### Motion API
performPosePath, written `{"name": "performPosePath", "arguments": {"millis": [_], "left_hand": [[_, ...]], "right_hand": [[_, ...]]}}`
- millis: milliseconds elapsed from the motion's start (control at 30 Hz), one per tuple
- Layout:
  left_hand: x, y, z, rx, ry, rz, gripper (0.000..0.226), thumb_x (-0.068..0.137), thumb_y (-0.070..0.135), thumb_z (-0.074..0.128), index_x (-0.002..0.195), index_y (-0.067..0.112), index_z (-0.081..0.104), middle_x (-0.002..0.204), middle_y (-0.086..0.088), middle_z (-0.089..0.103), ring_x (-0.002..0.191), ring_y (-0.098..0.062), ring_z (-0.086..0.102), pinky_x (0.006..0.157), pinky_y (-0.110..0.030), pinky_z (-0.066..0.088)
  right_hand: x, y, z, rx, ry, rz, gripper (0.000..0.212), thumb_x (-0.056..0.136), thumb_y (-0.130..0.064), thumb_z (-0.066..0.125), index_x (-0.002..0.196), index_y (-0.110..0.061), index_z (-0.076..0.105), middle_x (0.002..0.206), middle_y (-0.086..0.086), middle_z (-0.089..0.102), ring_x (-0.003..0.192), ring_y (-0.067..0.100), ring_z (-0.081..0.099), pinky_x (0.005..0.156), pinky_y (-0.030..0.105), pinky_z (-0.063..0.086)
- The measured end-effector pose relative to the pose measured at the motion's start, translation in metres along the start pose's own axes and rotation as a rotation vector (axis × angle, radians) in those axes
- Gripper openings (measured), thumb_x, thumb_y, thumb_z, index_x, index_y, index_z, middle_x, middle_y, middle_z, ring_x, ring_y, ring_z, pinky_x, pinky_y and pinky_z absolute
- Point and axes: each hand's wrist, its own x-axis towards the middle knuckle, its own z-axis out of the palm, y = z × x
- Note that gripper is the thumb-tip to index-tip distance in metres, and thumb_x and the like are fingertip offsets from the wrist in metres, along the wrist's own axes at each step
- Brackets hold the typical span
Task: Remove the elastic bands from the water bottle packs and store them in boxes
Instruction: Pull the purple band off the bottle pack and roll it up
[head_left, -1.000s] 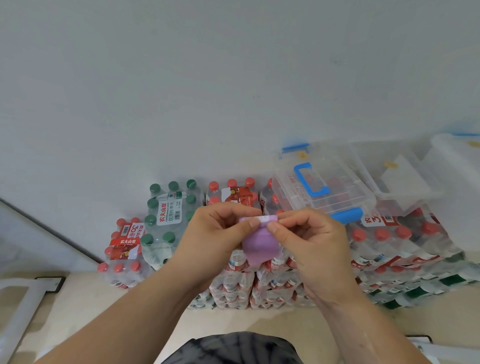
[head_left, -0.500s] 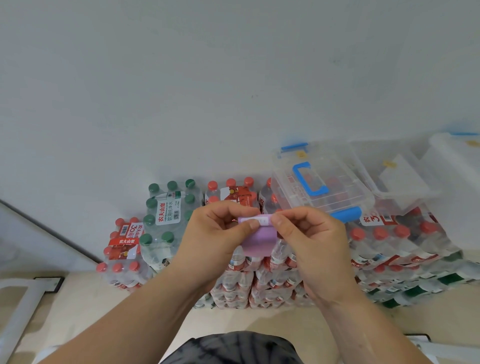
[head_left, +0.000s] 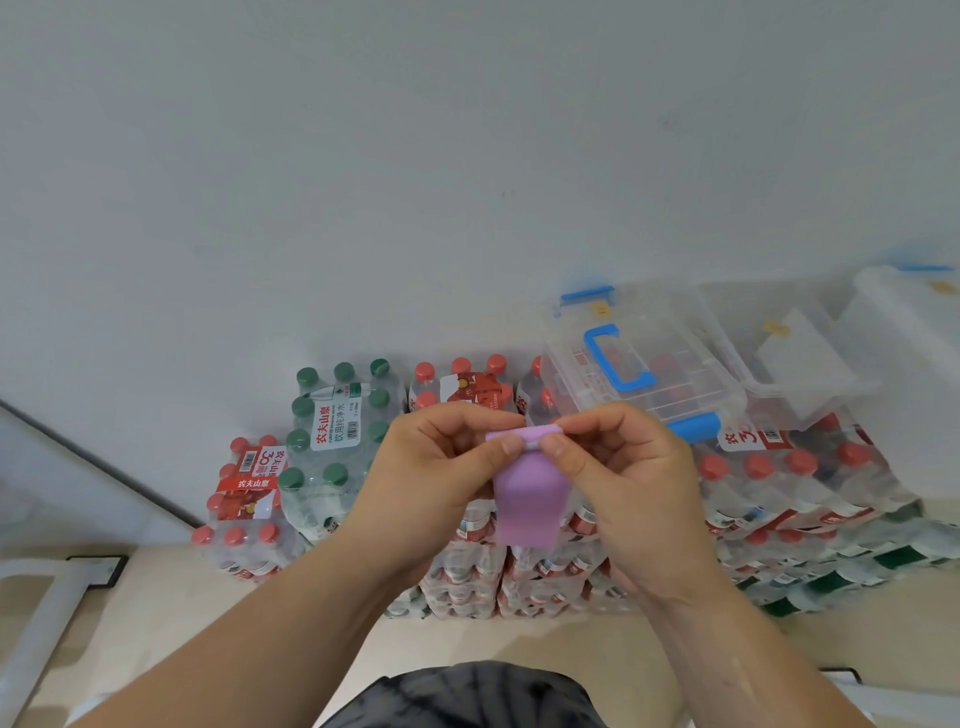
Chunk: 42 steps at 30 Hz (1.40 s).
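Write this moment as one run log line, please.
step: fold band | left hand: pinches band top | right hand: pinches band top | box: lid closed, on packs

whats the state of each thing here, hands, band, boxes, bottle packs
left hand: pinching the band's top edge
right hand: pinching the same edge
purple band: off the packs, hanging folded between both hands
box with blue handle: lid shut, resting on the packs
bottle packs: stacked, wrapped, caps on
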Motion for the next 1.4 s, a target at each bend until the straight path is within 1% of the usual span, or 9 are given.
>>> {"name": "performPosePath", "arguments": {"millis": [100,233,433,567,700,833,1033,1267,1400], "left_hand": [[0.0,-0.001,-0.001,0.037,0.013,0.025,0.014,0.086,0.002,0.073,0.088,0.014,0.079,0.088,-0.015,0.077,0.08,-0.024,0.073,0.07,-0.033,0.062],[-0.001,0.0,0.001,0.021,0.017,0.03,0.022,0.085,-0.003,0.072,0.084,0.017,0.08,0.086,-0.016,0.076,0.078,-0.022,0.073,0.072,-0.03,0.06],[-0.003,0.001,0.001,-0.038,0.028,-0.016,0.011,0.084,0.007,0.074,0.09,0.015,0.079,0.087,-0.018,0.076,0.078,-0.024,0.074,0.066,-0.03,0.059],[-0.002,-0.001,0.0,-0.011,0.03,-0.018,0.011,0.085,0.008,0.074,0.092,0.014,0.08,0.088,-0.017,0.077,0.079,-0.026,0.075,0.065,-0.029,0.059],[-0.002,-0.002,-0.001,0.011,0.067,0.019,0.014,0.076,0.013,0.079,0.09,0.016,0.08,0.088,-0.018,0.076,0.082,-0.027,0.074,0.07,-0.034,0.062],[-0.002,-0.003,-0.003,0.045,0.062,0.045,0.021,0.081,-0.003,0.076,0.089,0.016,0.081,0.087,-0.011,0.078,0.081,-0.023,0.074,0.074,-0.03,0.061],[-0.005,0.0,-0.003,-0.054,0.036,-0.004,0.024,0.074,0.03,0.075,0.095,0.02,0.081,0.092,-0.01,0.078,0.083,-0.024,0.076,0.068,-0.028,0.059],[-0.005,-0.002,-0.004,0.015,0.074,0.053,0.021,0.068,0.026,0.081,0.088,0.02,0.083,0.085,-0.008,0.079,0.079,-0.021,0.076,0.067,-0.026,0.059],[-0.007,-0.002,-0.002,0.028,0.06,0.096,0.017,0.068,0.016,0.083,0.084,0.017,0.082,0.081,-0.008,0.079,0.075,-0.019,0.076,0.066,-0.023,0.059]], "right_hand": [[-0.002,-0.001,0.003,-0.002,0.023,0.014,0.008,0.083,-0.037,0.078,0.088,-0.032,0.075,0.086,-0.002,0.079,0.08,0.012,0.075,0.07,0.019,0.057],[-0.005,-0.001,0.004,-0.097,0.051,0.013,0.011,0.084,-0.045,0.073,0.089,-0.035,0.074,0.087,-0.005,0.079,0.08,0.013,0.076,0.069,0.023,0.059],[-0.003,0.001,0.001,-0.092,0.062,0.032,0.007,0.088,-0.026,0.078,0.089,-0.033,0.076,0.09,-0.002,0.08,0.084,0.018,0.076,0.075,0.033,0.063],[-0.004,0.0,0.002,-0.048,0.06,0.043,0.009,0.089,-0.023,0.078,0.09,-0.032,0.075,0.09,0.0,0.08,0.084,0.015,0.076,0.071,0.025,0.059],[-0.006,-0.002,0.006,-0.011,0.077,0.087,0.011,0.084,-0.038,0.08,0.091,-0.036,0.073,0.085,0.002,0.079,0.079,0.016,0.076,0.07,0.023,0.059],[-0.007,-0.001,0.008,-0.034,0.069,0.09,0.011,0.083,-0.039,0.076,0.09,-0.031,0.076,0.09,-0.002,0.081,0.085,0.017,0.077,0.075,0.027,0.062],[-0.009,0.0,0.01,-0.026,0.084,0.1,0.011,0.084,-0.038,0.074,0.093,-0.031,0.075,0.094,-0.003,0.08,0.088,0.016,0.077,0.074,0.024,0.06],[-0.011,-0.003,0.013,0.028,0.091,0.146,0.017,0.082,-0.039,0.074,0.092,-0.025,0.075,0.089,0.004,0.08,0.086,0.021,0.077,0.076,0.031,0.063],[-0.012,-0.005,0.015,-0.011,0.097,0.173,0.022,0.081,-0.045,0.076,0.094,-0.028,0.074,0.086,0.005,0.079,0.083,0.02,0.076,0.065,0.022,0.059]]}}
